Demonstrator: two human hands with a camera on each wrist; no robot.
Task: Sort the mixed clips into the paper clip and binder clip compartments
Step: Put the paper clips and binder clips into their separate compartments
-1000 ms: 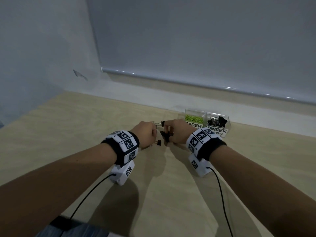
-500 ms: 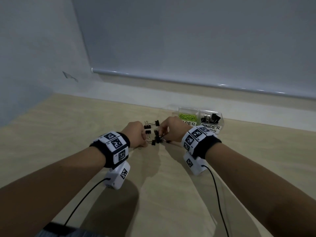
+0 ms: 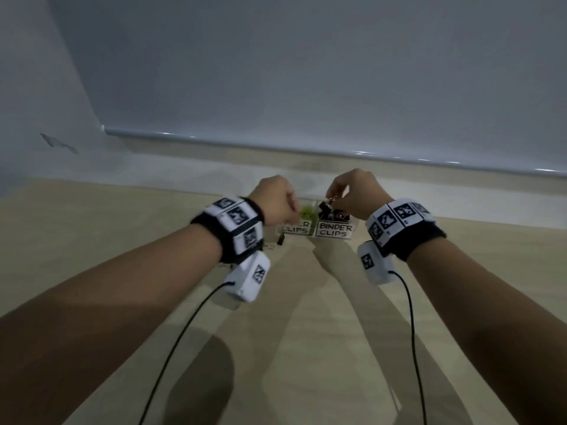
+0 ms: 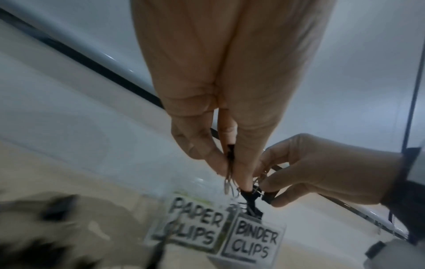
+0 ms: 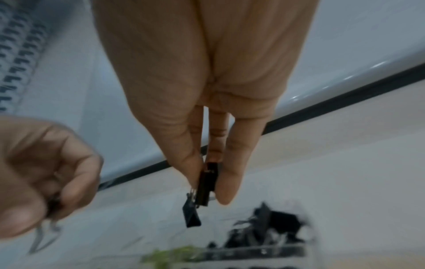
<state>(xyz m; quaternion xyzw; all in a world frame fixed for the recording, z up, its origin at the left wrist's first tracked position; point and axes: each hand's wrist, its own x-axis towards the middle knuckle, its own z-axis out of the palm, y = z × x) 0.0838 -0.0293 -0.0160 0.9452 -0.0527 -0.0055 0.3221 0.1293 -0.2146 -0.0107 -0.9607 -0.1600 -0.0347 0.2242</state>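
The right hand [image 3: 357,194] hovered above the clear plastic compartment labelled BINDER CLIPS [image 3: 334,230], thumb and fingers pinching a small bunch of black metal binder clips [image 5: 204,189] by their bodies and wire handles. The left hand [image 3: 274,204] hung just beside it, over the neighbouring clear compartment labelled PAPER CLIPS [image 4: 195,229], its fingertips pressed on another black binder clip with silver wire loops [image 4: 230,163]. The risk, as I judged it, lay with the left hand: letting go where it was could drop a binder clip among the lime-green paper clips [image 3: 307,213], because the two boxes touch and share one thin wall. The right hand's bunch could also scatter, since one clip [image 5: 191,214] dangled below the others, seemingly caught only by its wire, and might swing past the rim onto the pale wooden table [image 3: 276,332]. The clips held in the right hand hung with their long axis near vertical, the lowest clip's black body pointing down and slightly towards the left hand; the left-hand clip likewise hung upright, its wire loops trailing downward. A few unsorted clips [image 3: 280,239] lay on the table before the paper clip box, too small to identify surely.
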